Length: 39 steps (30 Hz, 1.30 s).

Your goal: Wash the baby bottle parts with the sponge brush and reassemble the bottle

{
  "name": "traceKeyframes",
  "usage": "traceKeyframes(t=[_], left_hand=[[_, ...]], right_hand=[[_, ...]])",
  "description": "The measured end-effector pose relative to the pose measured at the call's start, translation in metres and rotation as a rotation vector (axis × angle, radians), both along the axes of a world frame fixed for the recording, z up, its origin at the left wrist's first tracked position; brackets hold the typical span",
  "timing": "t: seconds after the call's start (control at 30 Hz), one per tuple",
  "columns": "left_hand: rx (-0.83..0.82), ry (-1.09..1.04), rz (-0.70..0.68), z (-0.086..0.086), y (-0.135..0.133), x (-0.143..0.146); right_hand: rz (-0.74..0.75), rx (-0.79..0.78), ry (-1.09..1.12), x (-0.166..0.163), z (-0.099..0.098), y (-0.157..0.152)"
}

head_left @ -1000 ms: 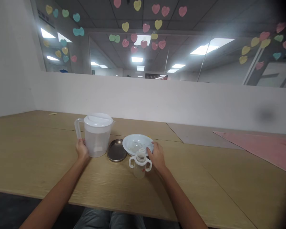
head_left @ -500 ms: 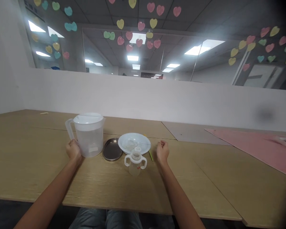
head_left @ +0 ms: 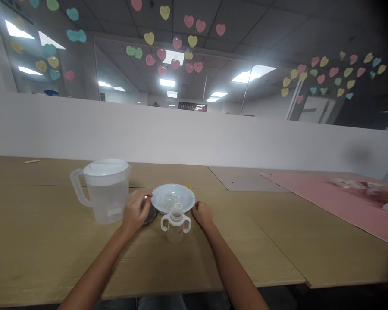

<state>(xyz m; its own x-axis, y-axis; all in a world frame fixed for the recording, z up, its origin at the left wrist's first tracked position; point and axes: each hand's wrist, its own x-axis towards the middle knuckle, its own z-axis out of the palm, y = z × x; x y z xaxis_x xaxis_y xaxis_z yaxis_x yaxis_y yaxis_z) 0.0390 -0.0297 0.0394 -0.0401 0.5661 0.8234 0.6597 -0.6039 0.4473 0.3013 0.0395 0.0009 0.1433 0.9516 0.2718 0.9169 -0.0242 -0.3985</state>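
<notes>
My left hand (head_left: 136, 211), slightly blurred, reaches over the dark metal tray (head_left: 150, 216) toward the left rim of a white plate (head_left: 155, 206). Its thumb and fingers are apart, with nothing seen in them. My right hand (head_left: 203, 214) is closed at the plate's right rim; whatever its fingers hold is hidden. A clear, disc-like piece (head_left: 170, 201) lies in the plate. In front stands a clear baby bottle (head_left: 175, 228) with two white handles and an open neck. Left of my left hand is a translucent pitcher (head_left: 106, 196) with a white lid.
A pink cloth (head_left: 304, 193) covers the right of the wooden table (head_left: 245, 241), with clear plastic packaging (head_left: 368, 187) on it. A grey sheet (head_left: 245, 178) lies at the back. A thin light strip (head_left: 32, 161) lies far left. A low wall (head_left: 194, 137) runs behind.
My left hand has left the pitcher's side and moved right, over the metal tray. My right hand has moved left to the plate's rim, where the green stick is now hidden. The view has shifted right.
</notes>
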Motion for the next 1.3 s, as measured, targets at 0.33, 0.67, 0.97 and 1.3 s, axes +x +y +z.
traceKeyframes(t=[0.33,0.67,0.97,1.3], left_hand=[[-0.653,0.556,-0.054,0.018,0.073,0.067],[-0.707,0.440,-0.228,0.005,0.075,0.057],[-0.646,-0.328,-0.453,0.002,0.063,0.049],[-0.347,-0.180,-0.254,-0.008,0.048,0.050]], right_hand=[[-0.186,0.004,0.048,0.010,-0.001,0.017],[-0.145,0.081,0.277,0.014,-0.004,0.032],[-0.135,0.208,0.430,0.012,-0.006,0.018],[-0.058,0.466,0.313,0.012,0.017,-0.003]])
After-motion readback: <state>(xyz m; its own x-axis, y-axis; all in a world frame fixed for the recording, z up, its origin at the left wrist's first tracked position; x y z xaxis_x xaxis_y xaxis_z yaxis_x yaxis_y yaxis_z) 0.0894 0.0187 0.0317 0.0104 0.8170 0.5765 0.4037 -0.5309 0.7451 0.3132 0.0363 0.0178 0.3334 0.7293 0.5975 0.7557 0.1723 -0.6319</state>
